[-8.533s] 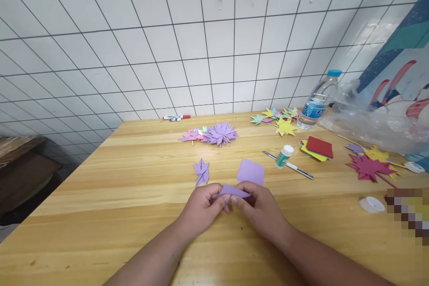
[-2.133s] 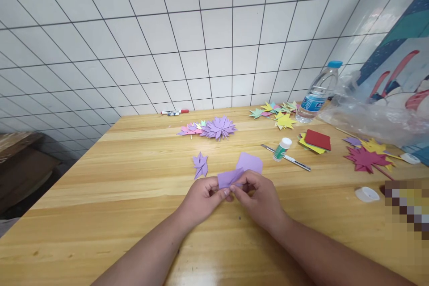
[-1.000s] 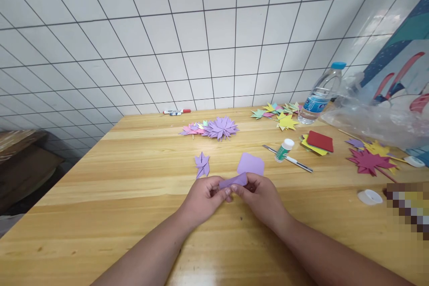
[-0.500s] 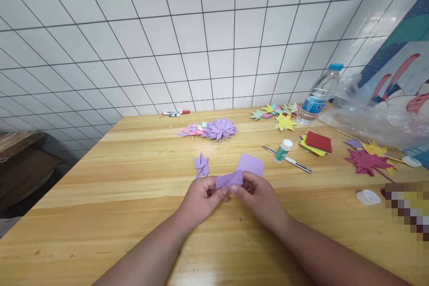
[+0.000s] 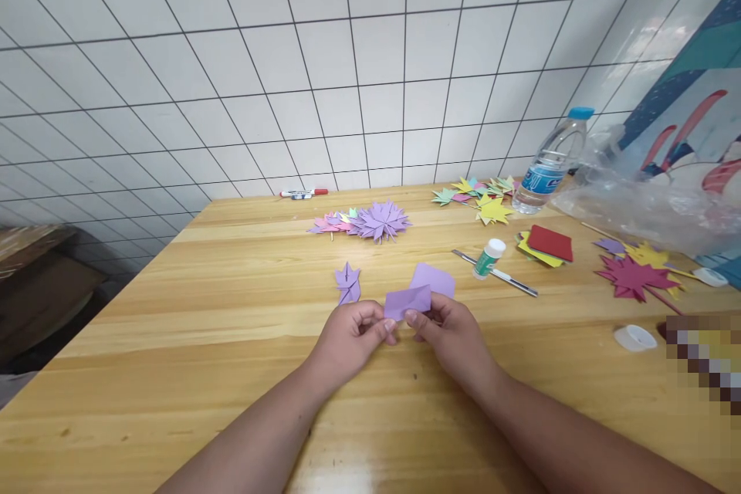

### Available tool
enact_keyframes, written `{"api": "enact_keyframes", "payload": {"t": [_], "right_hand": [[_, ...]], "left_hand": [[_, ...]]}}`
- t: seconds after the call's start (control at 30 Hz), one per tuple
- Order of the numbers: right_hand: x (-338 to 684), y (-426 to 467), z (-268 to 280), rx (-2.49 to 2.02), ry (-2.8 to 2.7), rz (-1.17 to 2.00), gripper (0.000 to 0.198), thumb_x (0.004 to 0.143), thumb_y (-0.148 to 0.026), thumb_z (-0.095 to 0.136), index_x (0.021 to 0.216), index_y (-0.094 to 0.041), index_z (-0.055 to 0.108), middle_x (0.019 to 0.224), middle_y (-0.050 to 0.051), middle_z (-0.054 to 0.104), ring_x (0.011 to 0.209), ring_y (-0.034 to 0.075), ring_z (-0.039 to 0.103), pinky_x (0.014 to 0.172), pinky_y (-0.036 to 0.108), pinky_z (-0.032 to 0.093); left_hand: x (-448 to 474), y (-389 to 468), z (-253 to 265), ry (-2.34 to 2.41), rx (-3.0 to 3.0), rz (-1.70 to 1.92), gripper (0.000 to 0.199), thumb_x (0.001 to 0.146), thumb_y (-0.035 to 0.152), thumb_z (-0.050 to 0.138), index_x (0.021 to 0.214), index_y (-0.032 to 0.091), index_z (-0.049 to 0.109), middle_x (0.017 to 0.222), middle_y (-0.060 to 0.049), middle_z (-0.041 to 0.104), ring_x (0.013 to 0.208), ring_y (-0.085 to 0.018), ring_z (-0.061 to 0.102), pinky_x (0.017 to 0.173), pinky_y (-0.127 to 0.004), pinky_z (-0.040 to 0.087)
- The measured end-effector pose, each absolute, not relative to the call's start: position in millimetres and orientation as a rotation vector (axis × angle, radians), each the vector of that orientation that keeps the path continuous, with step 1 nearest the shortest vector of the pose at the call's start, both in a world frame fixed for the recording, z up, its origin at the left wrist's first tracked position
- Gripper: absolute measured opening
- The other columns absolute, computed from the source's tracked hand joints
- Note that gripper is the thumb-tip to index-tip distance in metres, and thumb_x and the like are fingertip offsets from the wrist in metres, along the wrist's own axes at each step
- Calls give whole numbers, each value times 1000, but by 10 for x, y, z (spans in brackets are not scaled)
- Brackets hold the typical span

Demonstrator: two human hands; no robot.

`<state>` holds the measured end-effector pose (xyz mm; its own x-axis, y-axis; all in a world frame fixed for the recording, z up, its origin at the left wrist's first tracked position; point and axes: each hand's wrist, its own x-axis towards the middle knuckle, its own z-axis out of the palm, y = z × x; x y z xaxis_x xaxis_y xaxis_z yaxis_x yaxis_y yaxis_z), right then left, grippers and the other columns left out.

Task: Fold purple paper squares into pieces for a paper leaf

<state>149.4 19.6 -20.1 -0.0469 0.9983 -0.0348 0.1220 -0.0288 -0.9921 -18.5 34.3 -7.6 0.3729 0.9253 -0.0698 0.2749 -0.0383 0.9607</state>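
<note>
A folded piece of purple paper (image 5: pixel 407 302) is held up between both hands above the table. My left hand (image 5: pixel 354 336) pinches its lower left corner between thumb and fingers. On the other side, my right hand (image 5: pixel 455 328) grips the lower right part, thumb in front. Just behind the paper lie flat purple sheets (image 5: pixel 433 278), partly covered by it. A folded purple leaf piece (image 5: pixel 348 282) rests beyond my left hand. Farther back sits a large purple paper leaf cluster (image 5: pixel 382 221).
On the right stand a glue stick (image 5: pixel 489 258) and a water bottle (image 5: pixel 549 166), with a craft knife (image 5: pixel 509 282) beside the glue. Coloured paper squares (image 5: pixel 549 244), a dark red paper leaf (image 5: pixel 635 278) and a white cap (image 5: pixel 635 338) lie farther right. Markers (image 5: pixel 304 193) lie by the wall.
The folded purple paper has shifted slightly right and up, and its face now shows as a flatter rectangle. My left fingers have moved to its lower corner.
</note>
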Motion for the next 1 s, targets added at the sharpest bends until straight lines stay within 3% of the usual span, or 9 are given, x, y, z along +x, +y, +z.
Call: {"api": "enact_keyframes", "payload": {"t": [0.27,0.37,0.47,0.6,0.9,1.0], "right_hand": [[1506,185,-137,-1302,-1294,1257,34,81,-46,49,65,-17,58,65,2,59,57,13,53,56,25,46],[1515,183,-121,-1221,-1312,1210,25,79,-41,54,87,-19,60,85,4,63,80,17,58,66,27,48],[1509,166,-98,-1192,-1405,1112,44,72,-30,62,113,-24,49,96,4,62,88,17,58,73,28,47],[1499,159,-90,-1336,-1456,1022,31,72,-27,61,102,-23,54,72,-2,58,69,15,57,64,26,44],[1574,249,-110,-1354,-1191,967,25,72,-31,62,93,-22,53,85,1,63,76,17,58,70,29,44],[1569,233,-103,-1338,-1214,985,29,72,-32,63,96,-22,52,84,1,63,75,18,58,68,29,44]], "left_hand": [[-211,351,-84,1121,1577,773,25,76,35,57,61,16,53,61,-2,65,58,-13,58,56,-21,41],[-234,348,-95,1088,1643,730,25,77,35,56,61,15,55,60,-2,64,56,-12,54,54,-20,39],[-249,335,-99,1063,1756,639,24,76,33,57,62,14,60,58,-2,61,51,-10,50,49,-19,35],[-241,336,-97,1053,1676,699,23,77,34,57,68,14,60,62,-3,63,56,-12,53,53,-20,38],[-249,408,-45,1103,1432,856,26,72,39,63,65,14,60,59,-3,65,58,-13,59,60,-23,44],[-236,397,-40,1079,1395,864,26,71,39,65,73,13,63,63,-4,67,62,-15,61,62,-24,45]]}}
